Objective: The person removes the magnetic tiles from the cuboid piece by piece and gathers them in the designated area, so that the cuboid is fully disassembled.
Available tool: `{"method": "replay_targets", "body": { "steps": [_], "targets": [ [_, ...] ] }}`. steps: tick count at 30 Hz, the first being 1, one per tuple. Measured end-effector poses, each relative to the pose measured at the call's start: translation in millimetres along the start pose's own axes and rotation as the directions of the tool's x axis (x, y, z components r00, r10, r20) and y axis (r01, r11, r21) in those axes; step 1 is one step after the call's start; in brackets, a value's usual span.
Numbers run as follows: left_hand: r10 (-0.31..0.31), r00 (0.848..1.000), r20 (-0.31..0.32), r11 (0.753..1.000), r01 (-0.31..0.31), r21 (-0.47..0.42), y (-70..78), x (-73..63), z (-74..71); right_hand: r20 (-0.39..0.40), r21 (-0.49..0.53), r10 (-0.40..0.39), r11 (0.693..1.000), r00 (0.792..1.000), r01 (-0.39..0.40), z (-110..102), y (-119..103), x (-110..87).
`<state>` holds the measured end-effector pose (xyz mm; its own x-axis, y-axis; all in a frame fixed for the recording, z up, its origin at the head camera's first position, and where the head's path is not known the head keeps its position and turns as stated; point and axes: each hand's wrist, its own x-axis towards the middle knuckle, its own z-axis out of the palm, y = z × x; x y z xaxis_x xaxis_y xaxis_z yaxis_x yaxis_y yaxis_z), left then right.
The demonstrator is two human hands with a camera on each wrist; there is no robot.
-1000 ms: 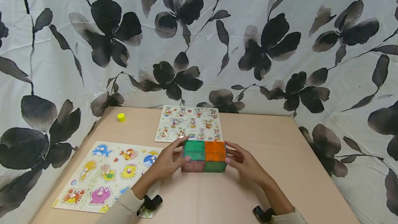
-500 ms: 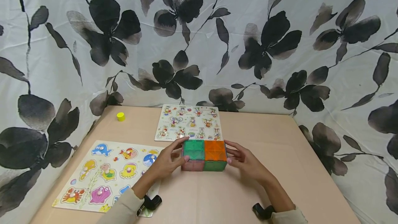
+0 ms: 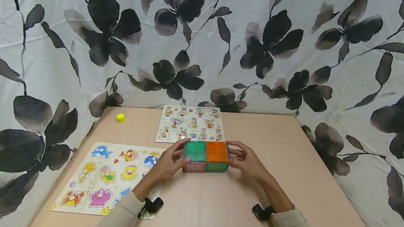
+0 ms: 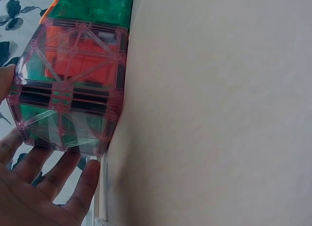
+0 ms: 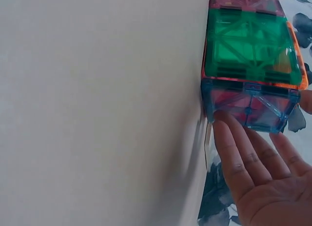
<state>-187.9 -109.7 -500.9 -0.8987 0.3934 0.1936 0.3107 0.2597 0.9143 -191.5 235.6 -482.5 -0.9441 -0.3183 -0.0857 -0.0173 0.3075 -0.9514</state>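
A box of clear magnetic tiles (image 3: 217,151) stands in the middle of the table, green and orange on top, with pink and green tiles facing me. My left hand (image 3: 170,164) grips its left end, thumb at the front corner and index finger at the back. In the left wrist view, the other left fingers (image 4: 83,187) lie along that end. At the opposite end my right hand (image 3: 249,162) holds the box between thumb and fingers. The right wrist view has its fingers (image 5: 231,153) against a blue end tile (image 5: 248,106). The box's underside is hidden.
A puzzle board with sea animals (image 3: 116,178) lies at the left, partly under my left forearm. Behind the box is a smaller picture board (image 3: 190,123). A small yellow cylinder (image 3: 120,117) stands at the back left. Flowered cloth (image 3: 221,45) hangs behind the table (image 3: 300,178).
The whole head view has shifted slightly. Both hands stay at the ends of the box, which has hardly moved. The right thumb shows less over the front corner.
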Motion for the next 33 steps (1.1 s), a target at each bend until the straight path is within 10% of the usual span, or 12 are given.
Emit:
{"method": "replay_targets", "body": {
  "steps": [33],
  "targets": [
    [0.003, 1.0, -0.004, 1.0, -0.003, -0.001, -3.2, 0.6, 1.3, -0.178, -0.119, -0.026, 0.993, 0.984, 0.005, -54, -9, -11.6]
  ]
}}
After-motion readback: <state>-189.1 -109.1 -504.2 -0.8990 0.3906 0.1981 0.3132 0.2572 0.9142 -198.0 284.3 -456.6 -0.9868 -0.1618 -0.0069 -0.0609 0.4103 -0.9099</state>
